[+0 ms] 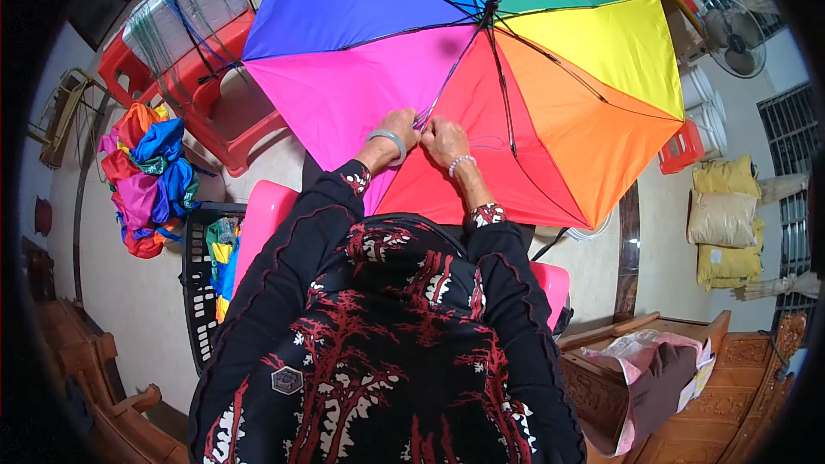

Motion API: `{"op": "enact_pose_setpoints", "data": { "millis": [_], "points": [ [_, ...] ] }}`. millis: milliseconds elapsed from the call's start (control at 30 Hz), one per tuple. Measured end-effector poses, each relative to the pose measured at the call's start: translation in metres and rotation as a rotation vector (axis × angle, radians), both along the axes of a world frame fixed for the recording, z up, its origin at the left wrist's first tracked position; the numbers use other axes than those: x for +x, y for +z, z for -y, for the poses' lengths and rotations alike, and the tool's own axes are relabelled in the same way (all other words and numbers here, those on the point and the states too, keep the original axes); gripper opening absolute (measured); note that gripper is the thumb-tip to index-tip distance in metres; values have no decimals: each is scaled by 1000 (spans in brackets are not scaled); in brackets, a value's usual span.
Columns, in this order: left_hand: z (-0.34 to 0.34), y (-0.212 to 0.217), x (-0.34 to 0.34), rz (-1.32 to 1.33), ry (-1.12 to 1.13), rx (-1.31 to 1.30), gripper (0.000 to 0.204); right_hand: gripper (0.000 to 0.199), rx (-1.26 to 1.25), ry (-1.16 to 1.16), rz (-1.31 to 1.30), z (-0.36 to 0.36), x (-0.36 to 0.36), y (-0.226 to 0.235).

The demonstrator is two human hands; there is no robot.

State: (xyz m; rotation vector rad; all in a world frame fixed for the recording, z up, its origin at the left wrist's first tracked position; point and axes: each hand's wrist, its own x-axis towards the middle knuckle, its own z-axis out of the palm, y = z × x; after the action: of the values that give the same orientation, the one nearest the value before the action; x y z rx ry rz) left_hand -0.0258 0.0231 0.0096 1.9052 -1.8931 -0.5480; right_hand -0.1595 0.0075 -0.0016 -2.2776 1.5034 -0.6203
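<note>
An open rainbow-coloured umbrella (559, 120) spreads before me with its ribs showing. Its dark hub (490, 10) is at the far side. A rib (454, 69) runs from there along the seam between the pink and red panels, down to my hands. My left hand (395, 132), with a grey band at the wrist, is closed around the rib's near part. Close beside it, my right hand (446, 143) makes a pinch at the same seam; what its fingertips hold is hidden. A thin thread (488, 137) loops over the red panel just right of that hand.
To the left lie a pile of folded colourful fabric (148, 176) and a black basket (199, 283) with more cloth. Red stools (225, 125) carry a white box (191, 13) draped with strands. Yellow sacks (726, 223), a fan (737, 39) and a carved wooden bench (730, 369) are at right.
</note>
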Motion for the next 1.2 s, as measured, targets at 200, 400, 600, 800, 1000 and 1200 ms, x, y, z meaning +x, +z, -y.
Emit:
{"op": "enact_pose_setpoints", "data": {
  "millis": [200, 400, 600, 800, 1000, 1200],
  "points": [
    [-5, 27, 9, 85, -88, 66, 26, 16, 156, -27, 101, 1, -7, 2],
    [-14, 43, 14, 185, -170, 135, 20, 16, 152, -34, 181, 4, -6, -4],
    [-16, 35, 6, 457, -145, 54, 13, 17, 166, -37, 228, 6, -5, -8],
    [-21, 32, -3, 507, -145, -37, 12, 17, 152, -42, 217, 5, -4, -8],
    [-20, 30, -5, 502, -156, -95, 14, 16, 102, -108, 211, 4, -2, -6],
    [-20, 20, 1, 512, -187, -130, 15, 16, -24, -127, 121, -1, 6, -8]
  ]
}}
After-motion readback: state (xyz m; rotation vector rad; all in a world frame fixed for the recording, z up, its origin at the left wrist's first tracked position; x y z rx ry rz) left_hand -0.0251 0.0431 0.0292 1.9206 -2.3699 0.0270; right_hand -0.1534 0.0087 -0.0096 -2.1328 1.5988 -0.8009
